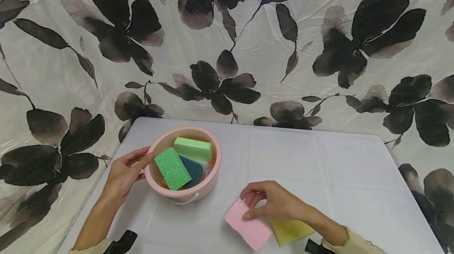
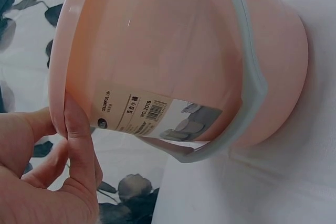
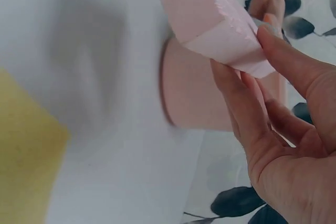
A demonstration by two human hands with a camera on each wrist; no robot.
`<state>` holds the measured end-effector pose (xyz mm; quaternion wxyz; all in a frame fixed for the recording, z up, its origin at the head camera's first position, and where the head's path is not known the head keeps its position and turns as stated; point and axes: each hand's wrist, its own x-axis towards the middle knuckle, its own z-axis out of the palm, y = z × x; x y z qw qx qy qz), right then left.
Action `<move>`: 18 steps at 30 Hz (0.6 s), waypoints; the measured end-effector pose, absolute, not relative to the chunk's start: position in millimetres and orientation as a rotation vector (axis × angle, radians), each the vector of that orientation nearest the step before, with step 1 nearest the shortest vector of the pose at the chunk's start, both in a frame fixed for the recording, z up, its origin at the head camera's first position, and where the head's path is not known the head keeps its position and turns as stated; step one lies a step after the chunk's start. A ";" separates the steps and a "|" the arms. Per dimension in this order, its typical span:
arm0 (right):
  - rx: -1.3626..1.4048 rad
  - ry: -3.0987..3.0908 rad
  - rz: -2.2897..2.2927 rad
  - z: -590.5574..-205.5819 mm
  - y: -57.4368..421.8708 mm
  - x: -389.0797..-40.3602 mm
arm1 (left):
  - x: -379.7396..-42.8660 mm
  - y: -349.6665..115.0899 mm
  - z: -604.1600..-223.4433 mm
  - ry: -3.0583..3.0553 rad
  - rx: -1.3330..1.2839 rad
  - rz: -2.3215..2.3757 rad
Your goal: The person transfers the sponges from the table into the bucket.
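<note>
My left hand (image 1: 122, 177) pinches the rim of a pink bucket (image 1: 183, 195) between thumb and fingers, at its left side. Inside the bucket are a patterned green sponge (image 1: 173, 168), a light green sponge (image 1: 193, 149) and a dark blue-green piece (image 1: 192, 171), with more partly hidden below. To the bucket's right, my right hand (image 1: 271, 200) pinches a pink sponge (image 1: 247, 224) by one end; the right wrist view shows it raised above the table. A yellow sponge or cloth (image 1: 289, 231) lies on the table under the right wrist, partly covered by the forearm.
A white cloth covers the table (image 1: 312, 163). The bucket's pale handle (image 2: 254, 82) hangs down its side, near a printed label (image 2: 157, 114). Behind the table hangs a white curtain with dark flowers (image 1: 220, 84).
</note>
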<state>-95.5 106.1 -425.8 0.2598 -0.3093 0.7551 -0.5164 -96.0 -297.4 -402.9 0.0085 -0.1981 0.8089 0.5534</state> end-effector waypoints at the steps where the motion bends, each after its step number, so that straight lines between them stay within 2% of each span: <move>1: -0.830 2.043 -1.401 -423.2 105.8 -97.0 | -96.0 -297.5 -403.1 2.530 -0.616 1.729; 18: -0.688 2.056 -1.499 -376.6 94.7 -125.8 | -96.9 -298.8 -403.1 2.513 -0.624 1.712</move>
